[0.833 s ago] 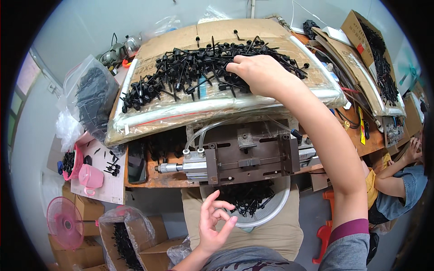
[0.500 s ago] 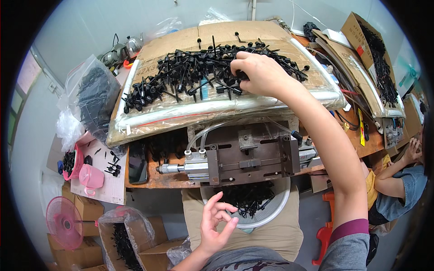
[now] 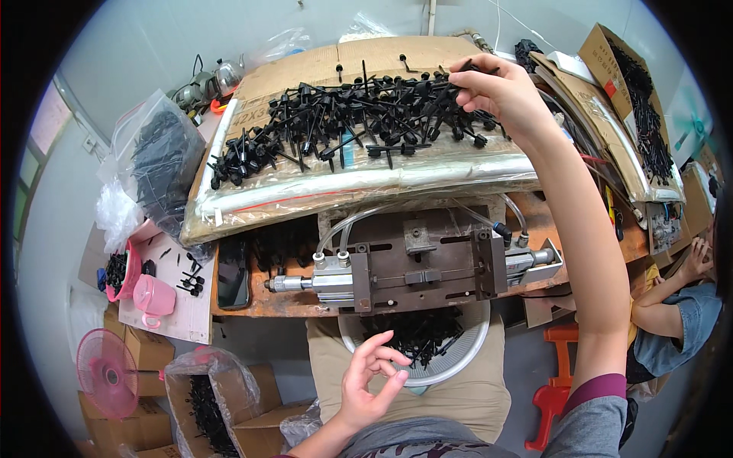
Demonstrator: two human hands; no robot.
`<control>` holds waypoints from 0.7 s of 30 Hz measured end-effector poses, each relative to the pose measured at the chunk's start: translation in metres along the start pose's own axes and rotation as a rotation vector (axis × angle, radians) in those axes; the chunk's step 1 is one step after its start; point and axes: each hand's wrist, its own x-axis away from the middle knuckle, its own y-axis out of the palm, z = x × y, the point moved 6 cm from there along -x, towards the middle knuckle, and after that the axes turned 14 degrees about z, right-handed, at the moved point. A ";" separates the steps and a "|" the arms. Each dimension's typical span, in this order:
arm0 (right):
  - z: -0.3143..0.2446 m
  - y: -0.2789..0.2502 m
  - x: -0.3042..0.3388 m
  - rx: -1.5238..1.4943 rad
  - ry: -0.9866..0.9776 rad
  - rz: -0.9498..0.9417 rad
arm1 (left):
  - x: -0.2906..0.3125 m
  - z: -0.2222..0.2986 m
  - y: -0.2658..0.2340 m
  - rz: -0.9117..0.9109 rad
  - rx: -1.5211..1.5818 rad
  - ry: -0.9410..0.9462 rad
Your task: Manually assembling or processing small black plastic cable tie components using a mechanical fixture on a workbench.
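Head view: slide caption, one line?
Right hand at the pile of black parts on cardboard; left hand, empty, near the pale basket below the brown metal fixture.

A pink fan (image 3: 107, 374) stands at the lower left beside cardboard boxes (image 3: 156, 353); a pink jug (image 3: 153, 296) rests on a pale board (image 3: 189, 319), with a dark phone (image 3: 233, 276) lying right of it. Near the back wall (image 3: 153, 69) sits a metal kettle (image 3: 228, 76). At the right are a red plastic stool (image 3: 551, 404) and a teal fan (image 3: 693, 133)

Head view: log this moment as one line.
Right hand: at right end of black-parts pile, grip unclear | Left hand: empty, half-curled, by white basket | Brown metal fixture: between pile and basket, untouched
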 end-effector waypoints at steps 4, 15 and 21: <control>0.021 -0.005 0.011 -0.174 0.154 0.025 | 0.001 0.002 0.001 -0.012 -0.028 0.043; 0.004 -0.009 0.056 -0.360 0.164 -0.049 | 0.000 0.024 0.012 -0.027 -0.329 0.402; -0.004 0.020 0.161 -0.177 0.380 -0.323 | -0.032 0.102 0.023 0.192 -0.629 0.806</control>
